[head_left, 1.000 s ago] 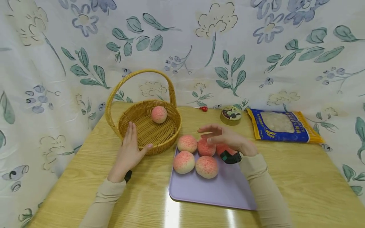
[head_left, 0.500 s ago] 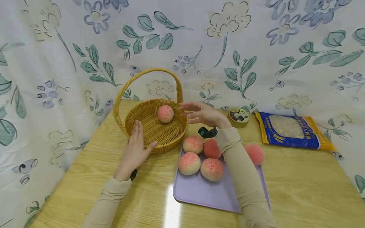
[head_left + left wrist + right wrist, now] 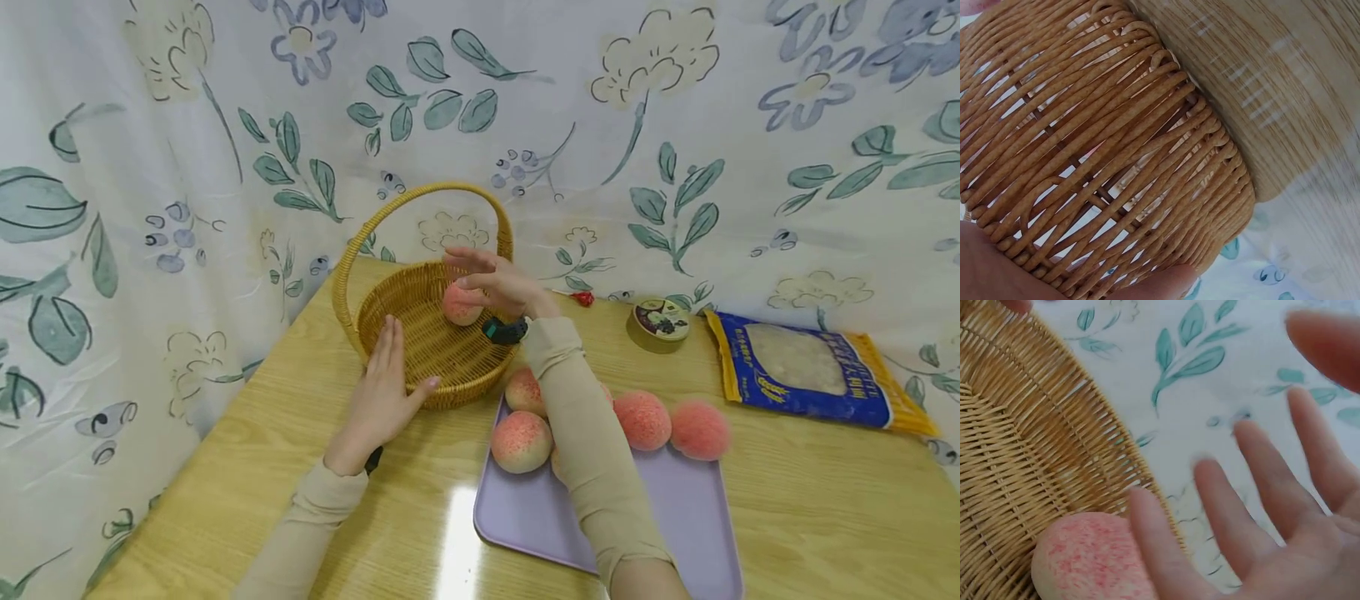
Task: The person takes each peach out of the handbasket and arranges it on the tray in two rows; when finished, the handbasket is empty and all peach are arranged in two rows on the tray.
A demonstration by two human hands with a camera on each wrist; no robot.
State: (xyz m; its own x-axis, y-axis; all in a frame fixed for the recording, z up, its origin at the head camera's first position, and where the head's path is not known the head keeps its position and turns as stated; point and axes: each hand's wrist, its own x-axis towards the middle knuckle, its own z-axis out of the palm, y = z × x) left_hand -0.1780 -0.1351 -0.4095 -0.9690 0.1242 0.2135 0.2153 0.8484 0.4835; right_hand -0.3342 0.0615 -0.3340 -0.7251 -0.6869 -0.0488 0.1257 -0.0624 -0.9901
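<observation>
The yellow wicker basket [image 3: 435, 392] stands on the table with its tall handle up. My left hand [image 3: 382, 412] rests against its near left side, fingers straight and thumb along the rim; in the left wrist view the thumb [image 3: 1163, 284] lies at the weave. Inside the basket sits one pink-and-cream peach [image 3: 459, 305]. Over it hangs my right hand [image 3: 498, 283], fingers spread and holding nothing, as the right wrist view shows beside the peach [image 3: 1094, 559]. Several more peaches [image 3: 521, 442] lie on a lilac tray [image 3: 525, 521], partly hidden by my right sleeve.
Behind the tray stand a round tin [image 3: 658, 325] and a small red-tipped item [image 3: 583, 297]. A blue-and-yellow packet [image 3: 810, 371] lies at the right. The floral curtain [image 3: 480, 125] closes off the back of the table.
My right hand has moved left from above the tray to above the basket, uncovering the peaches at the right of the tray. My left hand stays at the basket while the head view has shifted left.
</observation>
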